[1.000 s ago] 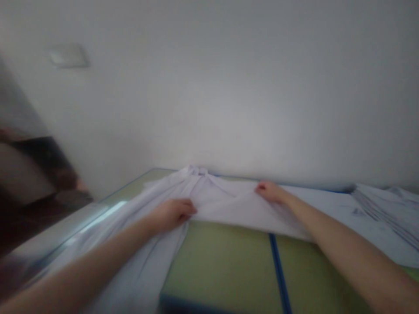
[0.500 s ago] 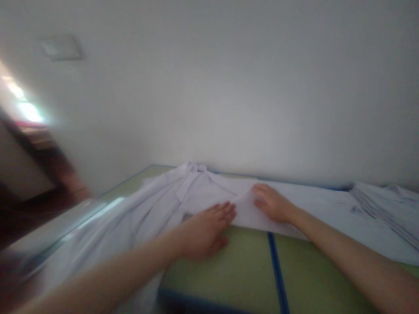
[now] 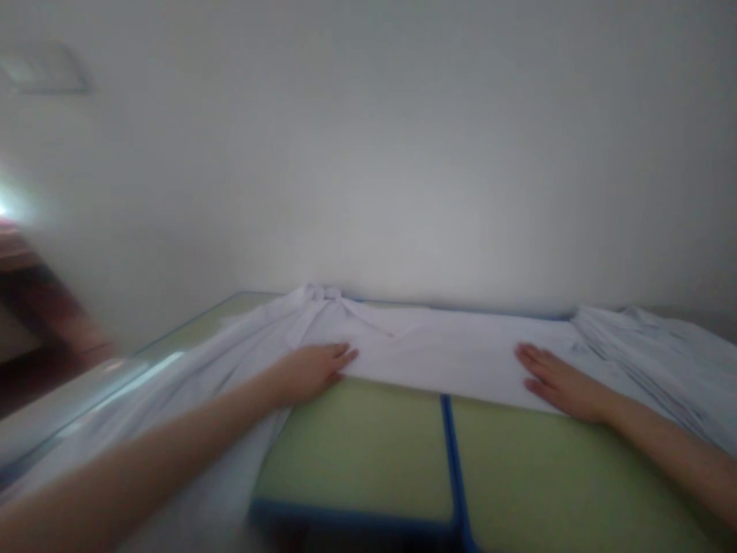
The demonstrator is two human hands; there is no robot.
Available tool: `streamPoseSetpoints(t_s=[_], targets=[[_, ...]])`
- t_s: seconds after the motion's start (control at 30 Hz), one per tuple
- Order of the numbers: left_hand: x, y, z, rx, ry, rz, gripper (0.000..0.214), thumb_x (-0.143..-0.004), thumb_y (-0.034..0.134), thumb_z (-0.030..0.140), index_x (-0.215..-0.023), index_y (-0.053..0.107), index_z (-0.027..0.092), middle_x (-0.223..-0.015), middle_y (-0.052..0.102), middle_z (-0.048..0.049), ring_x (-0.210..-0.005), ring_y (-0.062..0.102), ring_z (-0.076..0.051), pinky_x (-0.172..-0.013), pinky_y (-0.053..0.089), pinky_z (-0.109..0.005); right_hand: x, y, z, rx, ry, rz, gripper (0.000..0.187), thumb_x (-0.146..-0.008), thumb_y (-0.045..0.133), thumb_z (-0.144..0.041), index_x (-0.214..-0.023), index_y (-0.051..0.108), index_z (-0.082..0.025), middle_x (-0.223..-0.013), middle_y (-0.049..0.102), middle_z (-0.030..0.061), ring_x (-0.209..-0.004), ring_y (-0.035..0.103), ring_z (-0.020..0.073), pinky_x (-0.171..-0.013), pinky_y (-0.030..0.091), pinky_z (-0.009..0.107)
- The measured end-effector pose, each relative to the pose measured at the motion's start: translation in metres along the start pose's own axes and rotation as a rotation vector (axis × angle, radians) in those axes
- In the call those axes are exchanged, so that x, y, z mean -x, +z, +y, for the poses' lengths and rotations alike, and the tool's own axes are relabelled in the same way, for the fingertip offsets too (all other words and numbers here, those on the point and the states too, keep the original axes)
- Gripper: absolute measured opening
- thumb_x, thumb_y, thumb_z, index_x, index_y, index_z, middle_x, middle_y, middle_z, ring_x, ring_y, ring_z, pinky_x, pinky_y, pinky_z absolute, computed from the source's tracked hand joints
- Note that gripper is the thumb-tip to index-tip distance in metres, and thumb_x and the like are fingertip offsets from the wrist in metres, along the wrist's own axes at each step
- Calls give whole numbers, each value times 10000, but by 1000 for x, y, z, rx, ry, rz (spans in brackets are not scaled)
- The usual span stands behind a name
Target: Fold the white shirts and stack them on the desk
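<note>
A white collared shirt (image 3: 276, 330) is spread on light green tables (image 3: 368, 453) with blue edges, its body draping toward the lower left. From the collar a flat band of white cloth (image 3: 449, 346) stretches to the right along the wall. My left hand (image 3: 319, 370) rests on the cloth below the collar with its fingers extended. Farther right, my right hand (image 3: 564, 388) lies flat on the same band, fingers stretched out. Neither hand grips anything. Motion blur softens the fabric's details.
More white fabric (image 3: 662, 346) lies bunched with folds at the right. A pale wall (image 3: 437, 153) stands right behind the tables. A dark seam with blue edging (image 3: 452, 461) parts two tabletops. At the far left a reddish-brown floor (image 3: 63, 330) shows.
My hands have moved apart: the right one slid right and lost its hold on the raised cloth, the left shifted left. The band between them now lies flatter. The view has turned slightly right.
</note>
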State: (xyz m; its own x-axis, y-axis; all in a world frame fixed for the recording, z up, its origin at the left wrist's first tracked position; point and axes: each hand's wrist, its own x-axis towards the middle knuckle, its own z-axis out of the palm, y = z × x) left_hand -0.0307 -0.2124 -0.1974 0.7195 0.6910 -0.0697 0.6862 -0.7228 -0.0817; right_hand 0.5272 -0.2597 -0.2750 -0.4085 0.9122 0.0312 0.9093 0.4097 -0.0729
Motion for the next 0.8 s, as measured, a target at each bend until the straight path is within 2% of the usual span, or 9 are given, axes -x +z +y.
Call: streamPoseSetpoints(t_s=[0.07,0.13,0.2,0.27,0.37,0.47,0.63,0.73,0.8], targets=[[0,-9,-1,-85,53,-2,526,-932,317,209,-1445,232,293,-1437,375,-79,-1240,454,-201,-1015,333,-343,15,-6,-5,10,32,26,667,-912,312,-535,-1441,271,-132,-1496,186,105,-1379,180,250,-1129,182,455],[1,-15,1,-191,114,36,582,-908,317,112,-1445,210,308,-1453,350,-77,-1251,436,-203,-1014,329,-353,23,-12,-21,8,46,85,624,-918,321,-503,-1420,331,-131,-1483,236,113,-1370,216,256,-1124,199,466],[1,-18,7,-294,156,101,608,-883,336,62,-1434,237,299,-1441,365,-88,-1265,411,-223,-1023,316,-385,24,-20,-48,-12,23,166,580,-916,351,-468,-1398,378,-148,-1459,309,111,-1353,266,260,-1117,219,477],[0,-17,12,-354,201,152,581,-868,358,45,-1401,309,271,-1362,454,-109,-1235,436,-234,-1008,331,-401,19,-27,-84,-39,-25,237,555,-903,397,-445,-1379,408,-161,-1426,375,110,-1325,324,259,-1106,249,477],[-2,-11,13,-363,315,183,451,-874,390,73,-1293,453,226,-1182,575,-120,-1147,505,-226,-960,381,-381,3,-38,-144,-85,-133,272,542,-881,443,-424,-1353,438,-158,-1381,437,117,-1287,372,251,-1095,267,467],[-3,-9,8,-351,390,220,353,-894,388,117,-1211,522,197,-1147,598,-123,-1118,523,-220,-954,390,-375,-19,-48,-200,-160,-251,263,566,-855,476,-430,-1343,440,-146,-1341,472,132,-1256,391,251,-1089,254,465],[-3,-26,10,-307,361,211,325,-934,336,174,-1192,533,188,-1105,623,-96,-1073,543,-193,-927,408,-348,-62,-57,-272,-222,-313,287,631,-776,547,-399,-1325,434,-108,-1322,468,148,-1233,383,264,-1079,242,439],[-1,-35,18,-256,353,189,279,-924,385,203,-1132,570,183,-1039,638,-80,-1025,557,-183,-905,417,-326,-88,-56,-308,-236,-302,307,633,-751,556,-365,-1301,437,-75,-1294,481,164,-1201,407,265,-1050,280,416],[3,-37,22,-235,299,166,220,-897,449,226,-1042,614,203,-968,652,-48,-961,576,-165,-892,419,-291,-102,-54,-326,-233,-297,295,617,-752,545,-369,-1277,449,-60,-1265,499,175,-1174,427,267,-1032,299,414]])
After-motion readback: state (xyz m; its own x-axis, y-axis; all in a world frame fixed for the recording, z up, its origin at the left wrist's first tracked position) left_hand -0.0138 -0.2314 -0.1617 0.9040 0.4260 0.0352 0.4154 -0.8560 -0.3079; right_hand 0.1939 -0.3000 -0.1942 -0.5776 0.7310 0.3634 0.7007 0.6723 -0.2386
